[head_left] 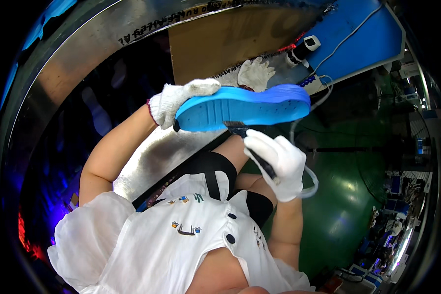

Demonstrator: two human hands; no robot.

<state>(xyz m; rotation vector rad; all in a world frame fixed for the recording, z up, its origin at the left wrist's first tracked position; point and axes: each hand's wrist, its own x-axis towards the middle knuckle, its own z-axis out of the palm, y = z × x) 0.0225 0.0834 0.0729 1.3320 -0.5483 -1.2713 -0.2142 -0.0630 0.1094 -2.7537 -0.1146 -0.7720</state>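
A blue shoe sole (pixel 245 108), shading to violet at its right end, is held up in front of me with its ribbed, dotted inner face showing. My left hand (pixel 183 100), in a white knitted glove, is closed round the sole's left end. In my right hand (pixel 281 164), also white-gloved, is a flat brush (pixel 237 128) with a dark handle. Its bristle end meets the sole's lower edge near the middle; whether it touches or only overlaps it, I cannot tell. A pale tube (pixel 309 188) loops at my right wrist.
A spare white glove (pixel 256 73) lies on the metal surface beyond the sole, by a brown cardboard sheet (pixel 215 46). Farther right are a black-and-white cylindrical object (pixel 304 50) and a blue panel (pixel 357 39) with a cable. Pale sole shapes (pixel 97 110) show in the dark area at left.
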